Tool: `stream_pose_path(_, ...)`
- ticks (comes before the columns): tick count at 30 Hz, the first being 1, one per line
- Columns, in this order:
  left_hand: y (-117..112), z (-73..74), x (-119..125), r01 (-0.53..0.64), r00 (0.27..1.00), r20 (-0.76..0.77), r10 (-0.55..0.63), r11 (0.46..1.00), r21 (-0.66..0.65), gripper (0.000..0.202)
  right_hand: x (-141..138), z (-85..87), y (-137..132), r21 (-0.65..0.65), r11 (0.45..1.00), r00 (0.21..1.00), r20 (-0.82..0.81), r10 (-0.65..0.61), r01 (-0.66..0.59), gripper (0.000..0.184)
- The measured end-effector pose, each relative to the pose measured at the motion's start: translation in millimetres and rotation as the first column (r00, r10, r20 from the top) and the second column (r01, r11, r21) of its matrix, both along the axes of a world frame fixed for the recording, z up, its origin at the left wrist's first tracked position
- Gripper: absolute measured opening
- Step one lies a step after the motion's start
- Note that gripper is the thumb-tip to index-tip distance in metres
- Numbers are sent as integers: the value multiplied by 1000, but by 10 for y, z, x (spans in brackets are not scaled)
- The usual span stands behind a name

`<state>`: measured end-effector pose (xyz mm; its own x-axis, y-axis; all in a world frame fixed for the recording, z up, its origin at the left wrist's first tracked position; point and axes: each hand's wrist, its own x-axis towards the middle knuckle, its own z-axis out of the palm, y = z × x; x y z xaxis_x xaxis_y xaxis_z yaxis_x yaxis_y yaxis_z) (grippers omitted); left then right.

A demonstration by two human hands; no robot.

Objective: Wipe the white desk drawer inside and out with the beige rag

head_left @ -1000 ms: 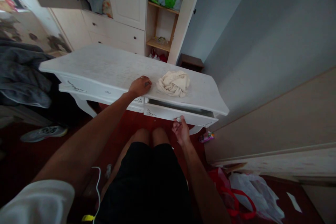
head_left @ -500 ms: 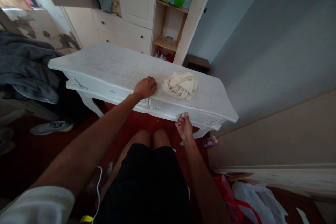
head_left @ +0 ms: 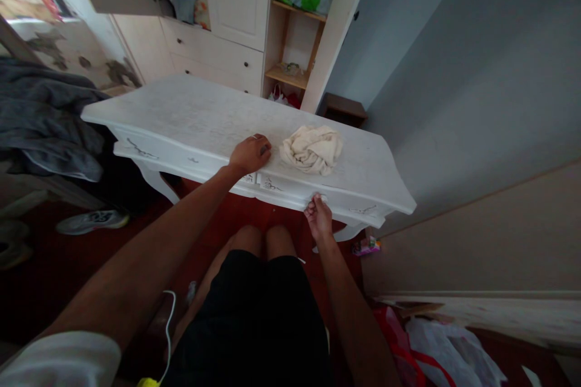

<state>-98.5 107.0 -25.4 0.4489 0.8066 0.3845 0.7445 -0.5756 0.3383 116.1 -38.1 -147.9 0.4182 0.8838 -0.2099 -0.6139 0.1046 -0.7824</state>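
My left hand (head_left: 251,154) rests on the front part of the white table (head_left: 181,106), its fingers curled in. A small dark grey patch shows between thumb and fingers; I cannot tell whether it is an object or shadow. To its right, apart from it, lies a crumpled cream cloth (head_left: 312,150). My right hand (head_left: 318,216) is at the table's front, its fingers pinched on the pale knob (head_left: 320,198) of the right drawer (head_left: 342,198). The fingers partly cover the knob. The drawer front sits nearly flush with the table.
Behind the table stands a white wardrobe (head_left: 238,0) with open shelves. Dark grey clothing (head_left: 45,115) is heaped at left, above a shoe (head_left: 93,222). A pink box (head_left: 367,246) lies by the right table leg. Plastic bags (head_left: 447,344) are at lower right.
My right hand has closed more tightly around the drawer knob. My left hand and the cloth have stayed put; the view has shifted slightly.
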Motion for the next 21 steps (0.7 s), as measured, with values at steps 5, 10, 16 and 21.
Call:
stream_pose_path(5, -6, -2, 1, -6, 1000, -2, 6, 1000, 5, 30, -17, 19, -3, -5, 1000, 999, 39, -22, 22, 45)
stream_pose_path(10, 7, -12, 1, 15, 1000, 1, -15, 1000, 12, 30, 34, 36, -5, -74, 997, 988, 151, -7, 18, 47)
stream_pose_path(16, 20, -24, 5, 16, 1000, -19, -15, 999, 33, 30, 158, 47, -16, -205, 978, 901, 417, 120, -36, 47)
stream_pose_path(21, 7, -12, 14, 2, 998, -61, 0, 1000, 30, 31, 186, 92, 3, -268, 963, 888, 436, 150, -31, 45)
